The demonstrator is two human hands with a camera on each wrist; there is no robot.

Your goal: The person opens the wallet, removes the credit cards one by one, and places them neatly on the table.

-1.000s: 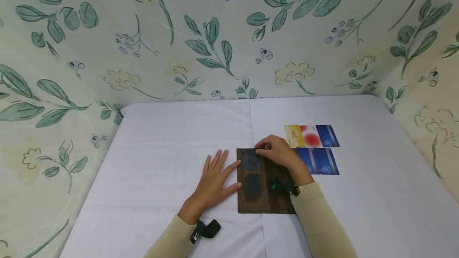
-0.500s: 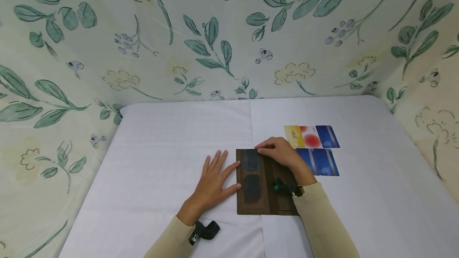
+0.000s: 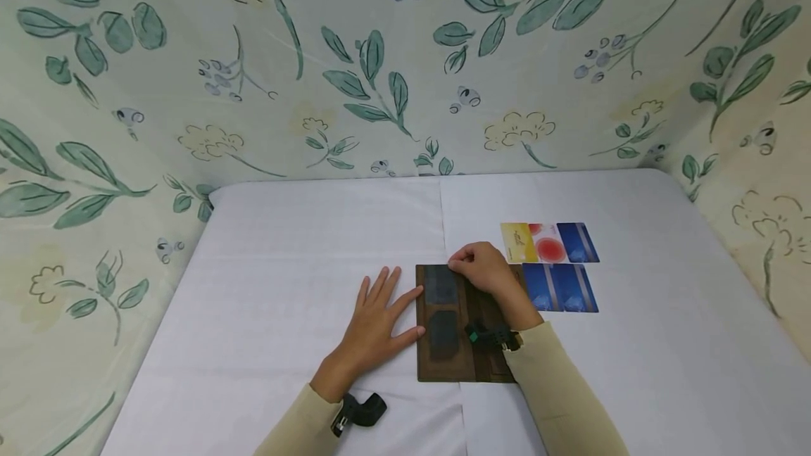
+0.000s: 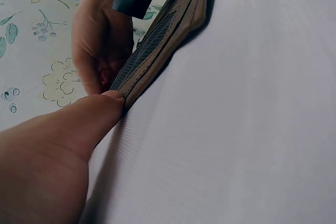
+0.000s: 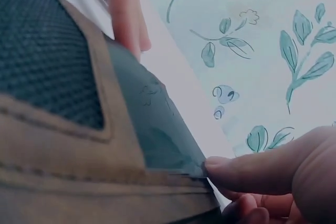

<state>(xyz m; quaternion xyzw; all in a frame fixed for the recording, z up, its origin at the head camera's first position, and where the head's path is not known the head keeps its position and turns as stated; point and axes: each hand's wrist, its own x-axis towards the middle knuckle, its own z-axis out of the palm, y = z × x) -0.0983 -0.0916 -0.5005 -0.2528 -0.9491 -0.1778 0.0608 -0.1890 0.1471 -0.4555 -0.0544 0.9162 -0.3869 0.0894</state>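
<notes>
A brown wallet (image 3: 465, 357) lies unfolded on the white table, with a dark mesh window (image 5: 47, 51) and a glossy dark panel (image 5: 157, 124) on its left half. My left hand (image 3: 374, 329) is spread, with index finger and thumb tips at the wallet's left edge. At the wallet's top edge, my right hand (image 3: 491, 274) pinches with curled fingers beside the glossy panel. In the right wrist view its thumb (image 5: 252, 176) presses the panel's corner, fingers tucked behind the edge. I cannot tell whether it grips the panel alone or the leather too.
Right of the wallet lie a yellow card (image 3: 519, 243), a white card with red circles (image 3: 548, 243) and a blue card (image 3: 578, 242) in a row. Two more blue cards (image 3: 575, 288) lie below them. Floral cloth (image 3: 380, 55) hangs behind the white tabletop (image 3: 304, 245).
My right hand has drawn slightly left along the wallet's top edge, its fingers more curled than half a second ago. The left hand keeps its place at the wallet's edge.
</notes>
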